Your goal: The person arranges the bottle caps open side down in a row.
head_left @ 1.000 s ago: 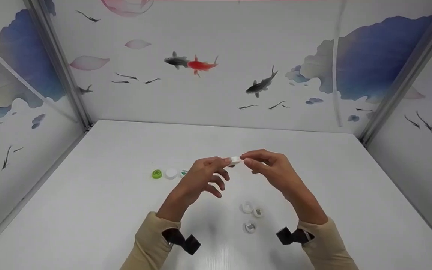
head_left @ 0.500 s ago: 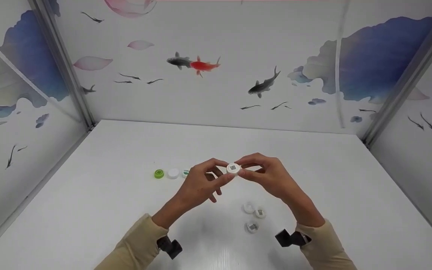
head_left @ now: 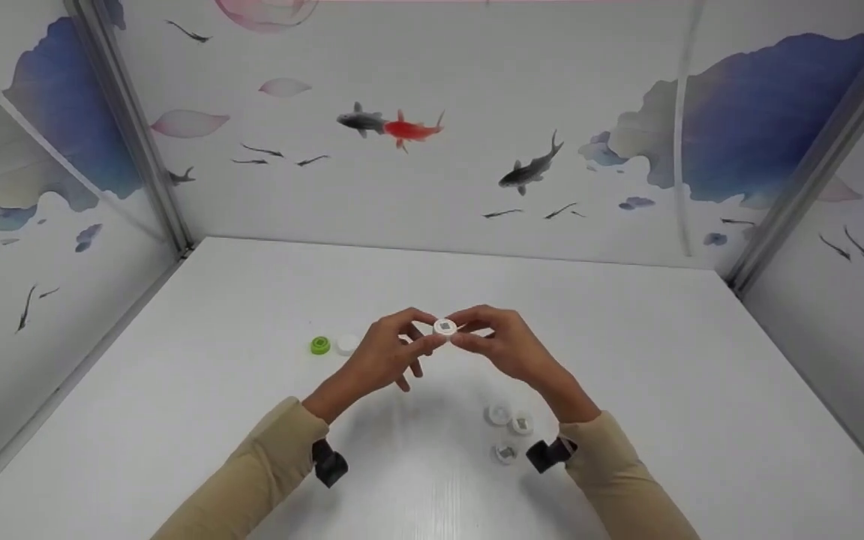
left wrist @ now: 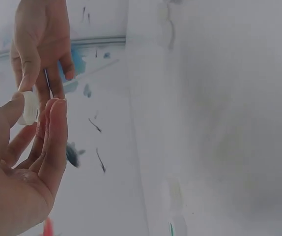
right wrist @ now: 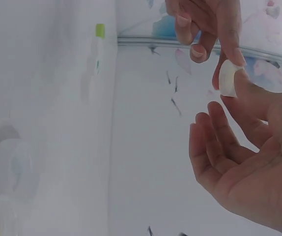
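A small white round cap [head_left: 445, 327] is held above the table in the head view, its face with a grey square patch turned toward me. My left hand [head_left: 381, 351] pinches its left side between thumb and fingers. From the other side, my right hand [head_left: 511, 346] pinches the same cap with thumb and forefinger. In the left wrist view the cap [left wrist: 29, 108] shows edge-on beside the left thumb. The right wrist view has the cap [right wrist: 227, 78] between both hands, partly covered by the right thumb.
On the left of the table lie a green cap [head_left: 319, 346] and a white cap [head_left: 347, 345]; a green-marked white cap [left wrist: 177, 226] shows in the left wrist view. Three white caps, one of them nearest me [head_left: 505, 453], lie front right. Painted panels surround the table [head_left: 252, 277].
The right hand, at first just apart from the cap, now pinches it too. The cap has turned its patched face toward me, and both hands have shifted slightly left.
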Demonstrator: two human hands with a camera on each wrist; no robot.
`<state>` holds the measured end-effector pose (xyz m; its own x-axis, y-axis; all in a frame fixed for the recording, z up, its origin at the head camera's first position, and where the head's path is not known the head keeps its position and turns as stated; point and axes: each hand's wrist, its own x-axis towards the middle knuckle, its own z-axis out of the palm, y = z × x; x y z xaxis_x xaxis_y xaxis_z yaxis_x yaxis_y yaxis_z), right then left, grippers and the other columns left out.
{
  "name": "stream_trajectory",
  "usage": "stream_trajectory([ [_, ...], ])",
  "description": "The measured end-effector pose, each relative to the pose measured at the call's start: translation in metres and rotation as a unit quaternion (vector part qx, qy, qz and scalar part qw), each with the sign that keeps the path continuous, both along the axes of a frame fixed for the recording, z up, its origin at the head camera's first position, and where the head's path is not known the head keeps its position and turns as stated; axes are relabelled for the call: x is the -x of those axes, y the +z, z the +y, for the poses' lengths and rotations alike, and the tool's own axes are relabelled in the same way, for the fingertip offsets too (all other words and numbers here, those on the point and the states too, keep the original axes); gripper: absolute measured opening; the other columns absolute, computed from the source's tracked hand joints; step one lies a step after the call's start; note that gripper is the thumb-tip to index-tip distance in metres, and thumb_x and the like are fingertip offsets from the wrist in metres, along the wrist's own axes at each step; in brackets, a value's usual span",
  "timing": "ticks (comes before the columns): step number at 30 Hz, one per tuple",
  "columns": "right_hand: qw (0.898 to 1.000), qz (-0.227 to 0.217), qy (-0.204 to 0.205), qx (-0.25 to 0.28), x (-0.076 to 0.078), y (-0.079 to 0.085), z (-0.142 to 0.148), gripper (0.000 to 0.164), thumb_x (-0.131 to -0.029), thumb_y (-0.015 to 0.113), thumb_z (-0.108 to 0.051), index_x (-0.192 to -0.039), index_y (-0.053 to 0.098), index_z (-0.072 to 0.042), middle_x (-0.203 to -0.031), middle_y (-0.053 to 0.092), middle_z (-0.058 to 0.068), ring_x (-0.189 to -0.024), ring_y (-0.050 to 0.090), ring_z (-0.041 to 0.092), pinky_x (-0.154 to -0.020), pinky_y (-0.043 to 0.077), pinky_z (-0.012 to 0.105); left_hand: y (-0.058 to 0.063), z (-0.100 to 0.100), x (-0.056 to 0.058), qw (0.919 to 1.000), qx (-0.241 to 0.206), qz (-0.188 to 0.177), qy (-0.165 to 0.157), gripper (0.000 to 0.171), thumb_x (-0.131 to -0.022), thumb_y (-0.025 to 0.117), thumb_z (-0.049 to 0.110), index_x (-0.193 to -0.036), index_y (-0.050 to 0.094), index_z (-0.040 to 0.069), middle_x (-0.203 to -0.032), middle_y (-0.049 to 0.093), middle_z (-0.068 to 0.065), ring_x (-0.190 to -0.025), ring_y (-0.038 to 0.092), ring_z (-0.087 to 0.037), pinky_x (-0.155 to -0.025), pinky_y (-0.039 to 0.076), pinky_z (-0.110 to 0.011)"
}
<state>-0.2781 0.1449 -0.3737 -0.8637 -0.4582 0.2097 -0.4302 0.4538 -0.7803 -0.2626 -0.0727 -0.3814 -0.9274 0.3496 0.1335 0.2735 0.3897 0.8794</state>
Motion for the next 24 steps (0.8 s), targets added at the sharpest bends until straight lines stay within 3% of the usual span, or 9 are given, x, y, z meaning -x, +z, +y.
stream_trajectory([
  [5,1.0,-0.019,0.009,-0.022,0.025,-0.011,-0.007,0.028,-0.097,0.067,-0.018,-0.124,0.068,-0.011,-0.124,0.068,0.009,-0.117,0.063,0.029,-0.097,0.056,0.045,-0.013,-0.002,0.02,0.9992,0.033,-0.014,0.018,0.039,-0.096,0.068,0.03,-0.13,0.061,0.013,-0.098,0.068,-0.015,-0.073,0.072,-0.038,-0.049,0.057,-0.03],
  [12,0.997,-0.034,0.025,-0.058,0.052,-0.021,-0.013,0.025,-0.099,0.063,-0.013,-0.123,0.067,-0.008,-0.123,0.067,0.011,-0.118,0.061,0.03,-0.1,0.053,0.048,-0.026,-0.001,0.046,0.9962,0.052,-0.04,0.057,0.037,-0.092,0.073,0.028,-0.125,0.065,0.012,-0.1,0.068,-0.01,-0.071,0.072,-0.028,-0.048,0.056,-0.028],
  [18,0.995,-0.056,0.029,-0.081,0.067,-0.031,-0.018,0.026,-0.098,0.063,-0.008,-0.123,0.069,-0.007,-0.124,0.068,0.013,-0.114,0.063,0.029,-0.099,0.054,0.046,-0.036,0.001,0.055,0.9924,0.066,-0.073,0.074,0.034,-0.094,0.071,0.024,-0.124,0.064,0.009,-0.099,0.07,-0.016,-0.056,0.065,-0.015,-0.044,0.052,-0.024],
  [24,0.99,-0.089,0.019,-0.112,0.076,-0.038,-0.022,0.028,-0.095,0.065,-0.003,-0.122,0.069,-0.005,-0.12,0.07,0.015,-0.109,0.066,0.027,-0.098,0.054,0.044,-0.044,0.009,0.056,0.9871,0.092,-0.083,0.101,0.03,-0.095,0.07,0.019,-0.122,0.062,0.008,-0.095,0.073,-0.016,-0.046,0.057,-0.009,-0.041,0.046,-0.02],
])
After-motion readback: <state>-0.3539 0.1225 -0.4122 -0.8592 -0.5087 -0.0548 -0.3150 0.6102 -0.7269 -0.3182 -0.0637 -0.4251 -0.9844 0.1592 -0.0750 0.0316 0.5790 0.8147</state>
